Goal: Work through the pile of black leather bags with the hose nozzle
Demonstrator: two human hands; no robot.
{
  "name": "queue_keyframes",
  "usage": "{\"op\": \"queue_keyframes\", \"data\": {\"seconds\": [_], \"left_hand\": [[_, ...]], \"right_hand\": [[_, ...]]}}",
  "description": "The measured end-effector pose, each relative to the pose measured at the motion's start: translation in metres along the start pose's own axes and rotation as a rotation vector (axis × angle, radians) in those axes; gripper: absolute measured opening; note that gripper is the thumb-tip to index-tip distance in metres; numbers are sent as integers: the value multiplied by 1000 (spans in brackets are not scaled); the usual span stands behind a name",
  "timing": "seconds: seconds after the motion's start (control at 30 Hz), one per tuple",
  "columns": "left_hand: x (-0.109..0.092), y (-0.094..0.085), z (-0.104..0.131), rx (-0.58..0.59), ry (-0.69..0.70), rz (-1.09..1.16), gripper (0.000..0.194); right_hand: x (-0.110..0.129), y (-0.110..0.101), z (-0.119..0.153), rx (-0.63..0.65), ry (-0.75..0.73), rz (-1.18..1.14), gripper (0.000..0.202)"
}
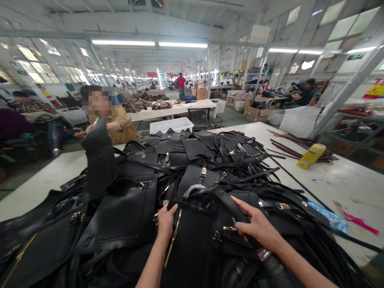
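Note:
Black leather pieces with gold zips and buckles lie heaped over the white table. My left hand pinches the upper edge of a black panel with a gold zip, low in the centre. To its right, my right hand is wrapped round a black curved tool, which looks like a nozzle with a hose running down toward the lower right. The tool's tip is over the heap, near a clear plastic scrap.
Across the table at the left, a person holds up a black piece and a dark blue tool. On the right side of the table are a yellow bottle, brown straps and a pink strip.

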State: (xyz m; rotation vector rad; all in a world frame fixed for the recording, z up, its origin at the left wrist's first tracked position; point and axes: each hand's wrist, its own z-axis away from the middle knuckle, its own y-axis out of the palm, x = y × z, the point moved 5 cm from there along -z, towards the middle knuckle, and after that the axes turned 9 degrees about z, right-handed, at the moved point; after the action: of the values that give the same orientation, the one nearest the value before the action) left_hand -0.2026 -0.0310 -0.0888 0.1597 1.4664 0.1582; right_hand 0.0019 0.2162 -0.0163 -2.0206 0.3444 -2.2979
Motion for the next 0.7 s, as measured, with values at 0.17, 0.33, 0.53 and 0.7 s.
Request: {"op": "queue_keyframes", "data": {"seconds": [0.17, 0.33, 0.53, 0.7], "left_hand": [[-1, 5, 5, -19, 45, -20, 32], [-13, 6, 12, 19, 50, -130, 31], [-29, -67, 78, -98, 139, -286, 49], [82, -99, 199, -199, -389, -80, 48]], "right_hand": [[-21, -12, 11, 42, 94, 12, 71], [-35, -4, -25, -91, 68, 34, 71], [-32, -11, -10, -205, 45, 20, 72], [-35, -27, 51, -252, 92, 43, 74]]}}
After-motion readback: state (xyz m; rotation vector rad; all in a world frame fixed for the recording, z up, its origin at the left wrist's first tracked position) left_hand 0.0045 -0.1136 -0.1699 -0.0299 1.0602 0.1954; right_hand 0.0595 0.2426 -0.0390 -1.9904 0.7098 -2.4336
